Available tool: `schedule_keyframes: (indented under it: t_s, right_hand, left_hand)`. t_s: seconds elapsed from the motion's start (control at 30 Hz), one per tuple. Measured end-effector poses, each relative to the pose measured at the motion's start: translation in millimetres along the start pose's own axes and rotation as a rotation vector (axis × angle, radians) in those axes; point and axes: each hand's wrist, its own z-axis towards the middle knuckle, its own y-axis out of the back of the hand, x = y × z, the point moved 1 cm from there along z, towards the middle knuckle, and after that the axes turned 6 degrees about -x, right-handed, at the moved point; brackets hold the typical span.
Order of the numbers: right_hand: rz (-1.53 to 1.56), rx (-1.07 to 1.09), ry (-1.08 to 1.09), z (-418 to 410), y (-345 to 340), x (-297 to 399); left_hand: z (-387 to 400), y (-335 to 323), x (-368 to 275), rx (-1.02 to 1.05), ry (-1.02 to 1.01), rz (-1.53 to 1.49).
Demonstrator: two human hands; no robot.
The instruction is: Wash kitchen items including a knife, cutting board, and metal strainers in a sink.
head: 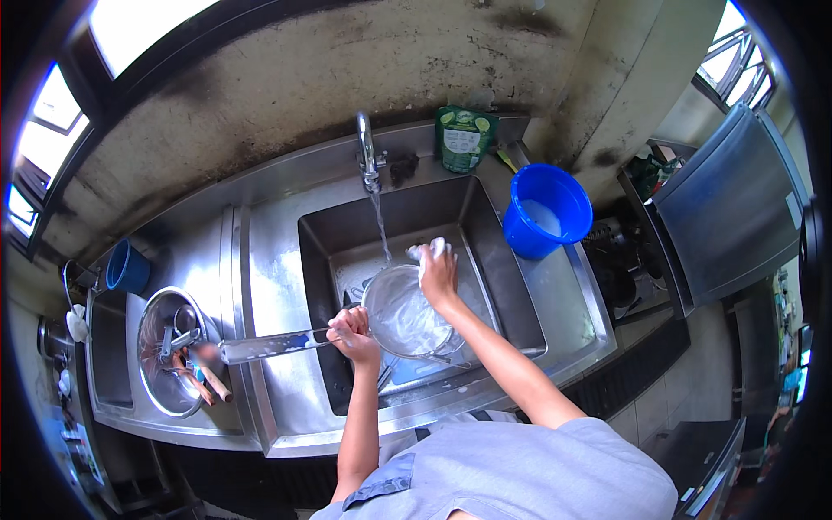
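Over the sink basin (507,312), a long-handled round metal utensil (406,318) is tilted. White suds coat its bowl, so I cannot tell whether it is mesh or solid. My left hand (353,333) is closed around its flat handle (279,346) close to the bowl, and the handle's far end reaches left across the counter. At the bowl's upper right rim, my right hand (439,276) grips a foamy white scrubber (429,249), partly hidden by the fingers. Water runs from the chrome faucet (368,156) just beyond the bowl. Several utensils lie in the basin, mostly covered.
A blue bucket (517,227) with soapy liquid stands right of the basin. Behind it are a green detergent pouch (461,144) and a yellow-green handled brush (506,160). To the left, a steel bowl (151,383) holds several utensils, near another blue bucket (133,276).
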Motion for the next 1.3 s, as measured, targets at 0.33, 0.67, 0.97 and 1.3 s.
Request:
schedule_keyframes:
  t_s: [0.33, 0.67, 0.97, 1.3]
  right_hand:
    - [0.441, 0.513, 0.479, -59, 17, 23]
    - [0.793, 0.375, -0.008, -53, 0, 61]
    - [-0.006, 0.301, 0.065, -5, 27, -8]
    - [0.508, -0.236, -0.128, 54, 111, -73]
  left_hand:
    - [20, 6, 3, -0.071, -0.111, 0.039]
    - [16, -8, 12, -0.061, -0.125, 0.037]
    - [18, 7, -1, -0.042, -0.155, 0.088]
    - [20, 19, 9, -0.209, -0.031, 0.237]
